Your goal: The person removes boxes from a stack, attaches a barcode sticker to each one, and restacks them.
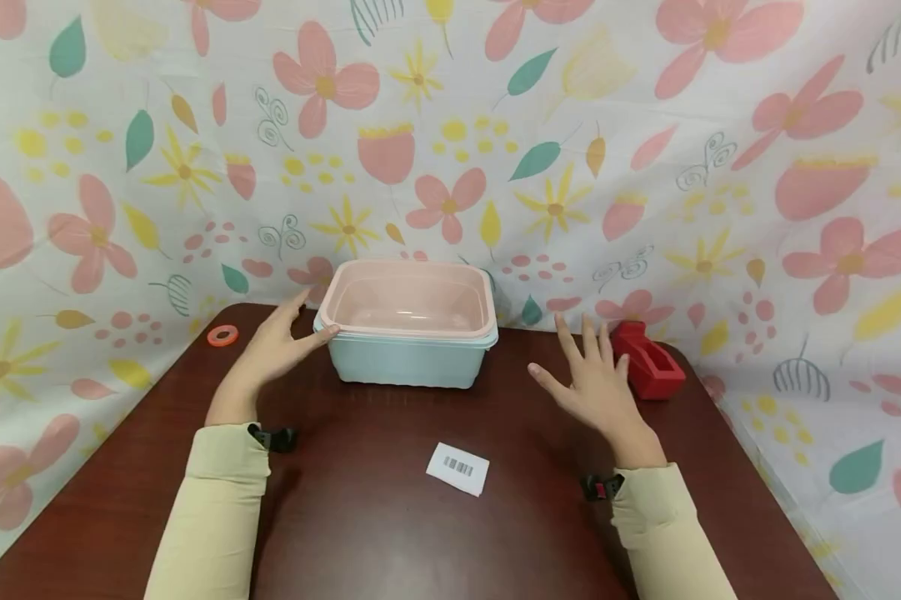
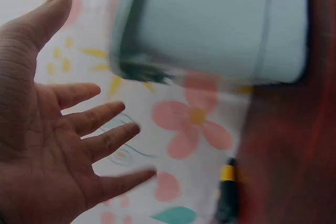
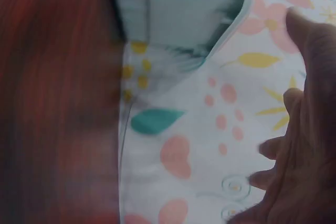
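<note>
A pale blue plastic box (image 1: 408, 362) stands at the back of the table, with a pink plastic container (image 1: 408, 292) set in its top. My left hand (image 1: 273, 350) is beside the box's left end, fingers spread and thumb tip overlapping the rim in the head view. In the left wrist view, that palm (image 2: 47, 150) shows bare, apart from the blue box (image 2: 210, 24). To the right of the box, my right hand (image 1: 596, 387) hovers with fingers spread and nothing held. Its fingers partly overlap a red tape dispenser (image 1: 653, 367) in the head view.
A white card with a barcode (image 1: 458, 469) lies on the dark table (image 1: 360, 517) in front of the box. At the back left is an orange-red tape roll (image 1: 222, 336). A dark pen-shaped thing with a yellow band (image 2: 227, 192) shows near the box. Patterned cloth (image 1: 450, 133) hangs behind.
</note>
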A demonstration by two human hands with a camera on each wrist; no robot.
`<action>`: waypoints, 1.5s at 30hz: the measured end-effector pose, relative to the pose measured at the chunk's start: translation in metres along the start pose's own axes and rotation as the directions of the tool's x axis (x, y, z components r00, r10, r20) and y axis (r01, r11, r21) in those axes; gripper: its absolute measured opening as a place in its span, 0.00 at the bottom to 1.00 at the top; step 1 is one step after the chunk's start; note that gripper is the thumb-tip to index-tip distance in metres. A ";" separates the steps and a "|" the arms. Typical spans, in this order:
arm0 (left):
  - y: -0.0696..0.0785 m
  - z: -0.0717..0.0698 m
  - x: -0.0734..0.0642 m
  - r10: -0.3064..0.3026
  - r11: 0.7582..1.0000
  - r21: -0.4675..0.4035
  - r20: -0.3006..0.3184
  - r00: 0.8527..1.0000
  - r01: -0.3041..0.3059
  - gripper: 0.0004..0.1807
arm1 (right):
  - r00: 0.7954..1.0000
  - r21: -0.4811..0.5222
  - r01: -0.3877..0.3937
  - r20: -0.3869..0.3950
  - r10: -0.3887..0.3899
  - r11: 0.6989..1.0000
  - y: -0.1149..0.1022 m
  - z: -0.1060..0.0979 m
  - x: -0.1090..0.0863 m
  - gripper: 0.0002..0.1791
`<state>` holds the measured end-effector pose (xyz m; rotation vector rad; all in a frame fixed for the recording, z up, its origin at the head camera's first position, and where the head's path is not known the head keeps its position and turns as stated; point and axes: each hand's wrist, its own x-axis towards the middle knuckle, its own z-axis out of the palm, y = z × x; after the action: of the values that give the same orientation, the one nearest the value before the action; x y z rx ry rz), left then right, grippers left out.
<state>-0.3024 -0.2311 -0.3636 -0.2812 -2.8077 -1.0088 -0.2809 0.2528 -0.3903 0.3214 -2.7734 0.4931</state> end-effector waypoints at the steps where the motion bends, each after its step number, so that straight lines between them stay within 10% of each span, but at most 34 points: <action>1: -0.004 0.004 0.002 -0.004 0.998 -0.064 -0.002 1.000 0.004 0.57 | 1.000 0.047 0.012 0.008 -0.013 0.999 -0.002 0.002 0.004 0.50; 10: -0.021 0.024 0.010 0.000 0.955 -0.296 -0.042 0.999 -0.012 0.50 | 0.989 0.464 -0.020 -0.123 0.087 0.886 -0.048 0.023 0.068 0.31; 19: -0.032 0.034 0.011 -0.021 0.931 -0.363 -0.132 0.991 -0.028 0.41 | 0.960 0.495 -0.073 -0.200 0.195 0.866 -0.065 0.037 0.104 0.30; 30: -0.033 0.041 0.009 -0.024 0.919 -0.394 -0.141 0.990 -0.033 0.46 | 0.972 0.535 -0.236 0.146 0.186 0.811 -0.067 0.054 0.106 0.40; 38: -0.040 0.046 0.006 0.019 0.934 -0.345 -0.202 0.979 -0.089 0.43 | 0.985 0.381 -0.169 0.093 0.144 0.909 -0.076 0.047 0.100 0.15; 45: -0.041 0.044 0.006 0.042 0.942 -0.314 -0.236 0.971 -0.117 0.43 | 0.992 0.307 -0.113 -0.021 0.126 0.945 -0.084 0.046 0.102 0.13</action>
<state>-0.3203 -0.2332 -0.4212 -0.2931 -2.4007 -1.3898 -0.3644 0.1427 -0.3724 0.2071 -2.6843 0.9524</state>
